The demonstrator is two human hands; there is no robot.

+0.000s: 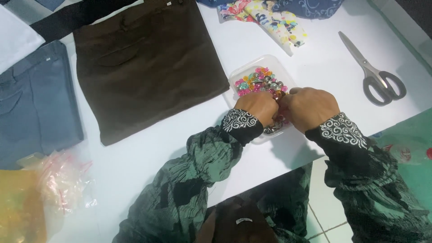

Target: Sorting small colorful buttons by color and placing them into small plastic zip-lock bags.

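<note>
A clear plastic tub (243, 72) sits on the white table, filled with several small pink, teal, orange and silver buttons (257, 80). My left hand (256, 108) and my right hand (310, 107) are both over the near half of the tub, knuckles up, fingers curled down among the buttons. The fingertips are hidden, so what they pinch is not visible. Both wrists wear dark cuffs with white swirl embroidery. A folded brown garment (148, 63) lies flat just left of the tub.
Grey-handled scissors (375, 74) lie to the right. Flowered cloth (270, 18) and blue patterned cloth (315, 6) lie at the back. A folded blue-grey garment (36, 103) lies far left, with clear plastic bags (49, 189) near the front left. The table edge runs close under my arms.
</note>
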